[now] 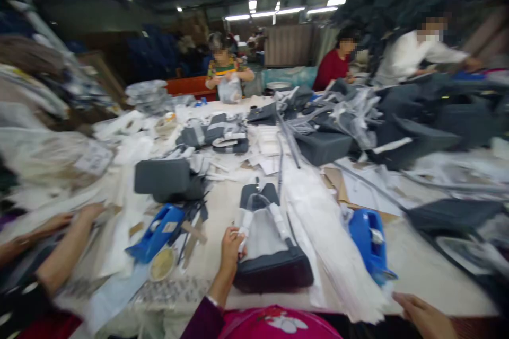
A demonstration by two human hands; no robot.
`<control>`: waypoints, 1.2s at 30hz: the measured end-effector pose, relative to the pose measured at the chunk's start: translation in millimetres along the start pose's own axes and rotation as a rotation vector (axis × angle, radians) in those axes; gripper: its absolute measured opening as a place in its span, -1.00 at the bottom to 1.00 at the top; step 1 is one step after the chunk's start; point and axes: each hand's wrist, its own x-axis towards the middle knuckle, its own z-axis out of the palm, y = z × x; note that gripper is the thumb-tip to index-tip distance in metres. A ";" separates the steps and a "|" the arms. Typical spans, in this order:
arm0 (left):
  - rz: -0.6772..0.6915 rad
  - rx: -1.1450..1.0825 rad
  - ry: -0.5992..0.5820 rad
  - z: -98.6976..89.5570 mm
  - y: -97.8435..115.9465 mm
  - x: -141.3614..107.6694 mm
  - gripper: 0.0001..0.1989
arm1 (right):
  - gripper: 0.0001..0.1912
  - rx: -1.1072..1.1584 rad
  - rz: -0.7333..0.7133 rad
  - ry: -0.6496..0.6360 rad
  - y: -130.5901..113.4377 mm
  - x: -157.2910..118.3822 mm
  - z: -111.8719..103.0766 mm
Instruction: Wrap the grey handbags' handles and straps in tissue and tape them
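Observation:
A dark grey bag [274, 270] lies on the table in front of me, pale panel facing up and its straps wrapped in white. My left hand [233, 246] is closed on the white-wrapped strap at the bag's left side. At the lower right, my right hand [423, 315] is blurred, its fingers together near the tip of a blue tape dispenser [368, 243]; whatever is between them is too small to make out. Between bag and dispenser lies a stack of thin white plastic sheets [326, 228].
Another blue dispenser [155, 233] and a tape roll [162, 264] lie left of the bag. A person's arms [67, 249] reach in at far left. Dark bags [324, 147] and wrapping cover the table beyond, where several people work. A dark bag [457, 217] lies at right.

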 end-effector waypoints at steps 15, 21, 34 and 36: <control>0.066 0.079 0.089 -4.8 -6.9 -4.7 -0.31 | -0.82 0.133 -0.290 -0.783 -246.2 -56.4 296.0; 0.064 0.078 0.132 -6.4 -7.5 -4.5 -0.55 | -0.78 -0.082 -0.340 -0.733 -239.6 -44.1 304.4; 0.063 0.160 0.114 -6.9 -25.5 9.4 -0.77 | -0.77 -0.239 -0.216 -0.664 -204.6 -16.2 299.7; 0.061 0.158 0.106 -6.9 -25.9 10.7 -0.75 | -0.75 -0.196 -0.196 -0.667 -201.0 -16.3 303.2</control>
